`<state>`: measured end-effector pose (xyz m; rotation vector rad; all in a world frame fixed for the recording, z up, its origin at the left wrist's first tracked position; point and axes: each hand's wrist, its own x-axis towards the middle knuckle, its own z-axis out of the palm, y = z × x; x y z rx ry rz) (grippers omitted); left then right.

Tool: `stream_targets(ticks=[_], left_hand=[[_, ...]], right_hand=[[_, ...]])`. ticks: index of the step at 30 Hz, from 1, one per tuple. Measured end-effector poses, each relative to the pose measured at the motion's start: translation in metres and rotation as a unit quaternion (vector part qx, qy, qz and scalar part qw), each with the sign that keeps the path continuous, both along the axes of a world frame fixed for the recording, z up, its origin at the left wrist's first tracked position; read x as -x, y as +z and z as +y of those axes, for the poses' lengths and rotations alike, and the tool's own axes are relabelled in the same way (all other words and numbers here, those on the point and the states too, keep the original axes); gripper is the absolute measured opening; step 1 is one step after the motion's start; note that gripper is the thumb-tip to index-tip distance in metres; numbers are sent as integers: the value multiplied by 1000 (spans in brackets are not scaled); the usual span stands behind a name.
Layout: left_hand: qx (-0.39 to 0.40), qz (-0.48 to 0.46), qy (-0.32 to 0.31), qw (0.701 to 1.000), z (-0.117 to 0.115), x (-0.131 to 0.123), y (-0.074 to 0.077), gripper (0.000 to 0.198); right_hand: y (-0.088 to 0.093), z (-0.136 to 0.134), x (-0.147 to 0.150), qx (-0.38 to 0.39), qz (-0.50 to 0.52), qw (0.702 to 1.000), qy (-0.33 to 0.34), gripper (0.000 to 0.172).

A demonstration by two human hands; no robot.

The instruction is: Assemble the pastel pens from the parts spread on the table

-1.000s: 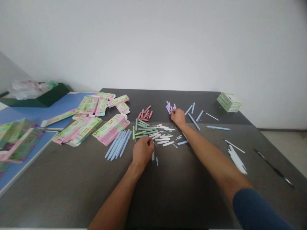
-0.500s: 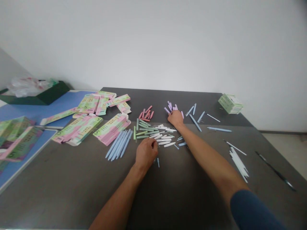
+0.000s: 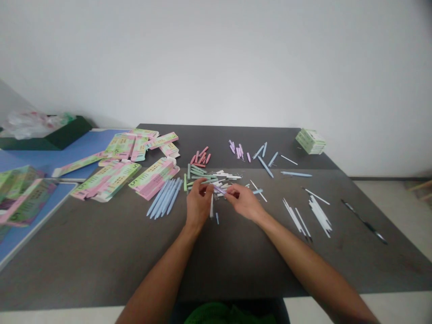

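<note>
Between my two hands, over the middle of the table, is a purple pen barrel (image 3: 220, 190). My left hand (image 3: 199, 202) is closed at its left end, fingers pinched. On the other end my right hand (image 3: 245, 202) pinches with thumb and fingers. A white stick-like piece (image 3: 211, 208) shows just under the left fingers; whether it is held, I cannot tell. Just beyond the hands lie white pen parts (image 3: 229, 176) and green barrels (image 3: 195, 171), partly covered by the fingers. Further back are loose purple barrels (image 3: 240, 151) and red barrels (image 3: 201, 157).
Light-blue pens (image 3: 164, 198) lie in a row on the left, near pink-green boxes (image 3: 153, 177). Blue parts (image 3: 265, 166), white refills (image 3: 320, 215) and a dark pen (image 3: 364, 221) lie to the right. A green-white box stack (image 3: 311, 141) stands at the back; a dark-green tray (image 3: 67, 134) sits far left.
My right hand has come back from the purple barrels to my left hand, bringing one barrel. More white refills now show on the right. The view has shifted slightly.
</note>
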<state>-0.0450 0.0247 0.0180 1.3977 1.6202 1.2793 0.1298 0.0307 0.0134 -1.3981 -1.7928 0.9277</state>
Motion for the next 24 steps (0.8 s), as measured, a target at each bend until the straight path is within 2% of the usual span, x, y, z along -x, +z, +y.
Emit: stream_targets(ticks=[3, 8, 13, 15, 18, 24], left_hand=[[-5, -51, -20, 999, 1, -1, -5, 23], [11, -107, -49, 993, 3, -3, -7, 18], [28, -128, -29, 991, 6, -4, -7, 13], [32, -125, -23, 991, 7, -4, -9, 13], [44, -126, -20, 991, 8, -4, -10, 17], [52, -146, -24, 988, 10, -6, -11, 18]], right_hand=[[-2, -16, 2, 12, 33, 999, -26, 12], [-6, -37, 11, 26, 75, 996, -38, 9], [-9, -56, 27, 11, 66, 998, 0, 30], [-10, -60, 30, -25, 51, 998, 27, 33], [-14, -61, 27, -75, 12, 995, 63, 23], [-19, -57, 18, -81, -21, 995, 46, 19]])
